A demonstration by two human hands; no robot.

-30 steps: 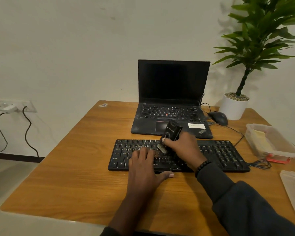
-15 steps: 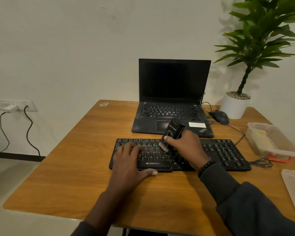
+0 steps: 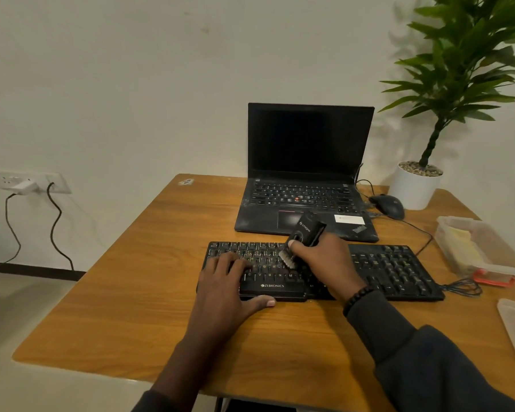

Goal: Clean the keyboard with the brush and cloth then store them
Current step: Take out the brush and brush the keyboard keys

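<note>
Head view shows the black keyboard [image 3: 399, 272] on the wooden table [image 3: 131, 292]. Left hand [image 3: 223, 289] lies flat on its keys, fingers spread. Right hand [image 3: 324, 263] wraps its fingers round the brush [image 3: 302, 237], bristles touching the keys.

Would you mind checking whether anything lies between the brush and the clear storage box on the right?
Nothing visible blocks it. The brush is in the right hand; only the keyboard's right half lies toward the box.
</note>
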